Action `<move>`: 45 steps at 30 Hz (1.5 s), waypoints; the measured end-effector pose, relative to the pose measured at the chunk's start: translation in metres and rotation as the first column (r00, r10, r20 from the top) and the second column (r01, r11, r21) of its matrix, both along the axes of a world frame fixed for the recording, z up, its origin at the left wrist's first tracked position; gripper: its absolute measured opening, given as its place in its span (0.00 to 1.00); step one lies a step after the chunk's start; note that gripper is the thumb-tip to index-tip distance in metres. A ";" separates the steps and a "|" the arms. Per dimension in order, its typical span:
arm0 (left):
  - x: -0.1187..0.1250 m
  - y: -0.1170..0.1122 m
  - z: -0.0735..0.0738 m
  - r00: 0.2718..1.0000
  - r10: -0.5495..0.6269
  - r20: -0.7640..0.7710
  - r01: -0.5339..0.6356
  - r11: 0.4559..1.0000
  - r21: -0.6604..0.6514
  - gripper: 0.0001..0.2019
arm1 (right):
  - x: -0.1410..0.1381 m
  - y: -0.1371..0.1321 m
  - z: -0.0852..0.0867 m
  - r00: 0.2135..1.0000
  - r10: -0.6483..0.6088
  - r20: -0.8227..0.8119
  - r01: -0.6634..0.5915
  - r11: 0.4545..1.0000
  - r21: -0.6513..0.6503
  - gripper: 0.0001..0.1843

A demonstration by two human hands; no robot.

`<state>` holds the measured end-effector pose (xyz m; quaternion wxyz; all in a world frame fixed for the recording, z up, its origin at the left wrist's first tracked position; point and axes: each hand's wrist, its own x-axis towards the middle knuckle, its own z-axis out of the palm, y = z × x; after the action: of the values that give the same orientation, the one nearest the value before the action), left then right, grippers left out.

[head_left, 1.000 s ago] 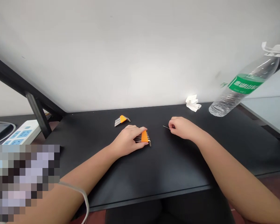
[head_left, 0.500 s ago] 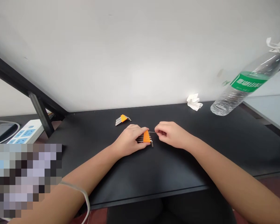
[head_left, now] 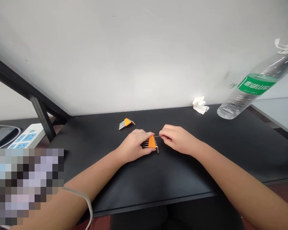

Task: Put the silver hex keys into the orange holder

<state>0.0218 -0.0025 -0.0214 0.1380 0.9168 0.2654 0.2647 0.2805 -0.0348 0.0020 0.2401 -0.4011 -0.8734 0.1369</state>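
Observation:
My left hand (head_left: 138, 145) grips an orange hex key holder (head_left: 152, 142) between thumb and fingers, low over the black table. Several silver hex keys sit in it, their bent ends toward the right. Close by on the right, my right hand (head_left: 172, 136) pinches the end of a thin hex key (head_left: 157, 136) that spans the gap to the holder's upper edge. Its far end is hidden in my right fingers. A second orange holder with hex keys (head_left: 127, 122) lies on the table beyond my left hand.
Toward the back right stand a crumpled white tissue (head_left: 200, 105) and a clear plastic bottle (head_left: 249, 86) with a green label. A white power strip (head_left: 26, 137) is at the left, beside a black metal frame (head_left: 42, 115). A pale cable (head_left: 80, 193) crosses my left forearm.
The held holder has tilted slightly and dipped a little in my left hand. My right hand keeps its pinch on the thin hex key, nearly in the same place.

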 end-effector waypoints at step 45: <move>-0.001 -0.001 0.002 1.000 0.012 0.026 -0.011 0.999 -0.051 0.24 | 0.002 -0.007 0.005 0.996 0.036 -0.079 -0.031 0.997 0.068 0.12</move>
<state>0.0212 -0.0030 -0.0198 0.1631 0.9079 0.2755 0.2706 0.2830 -0.0415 0.0070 0.2856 -0.3723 -0.8738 0.1278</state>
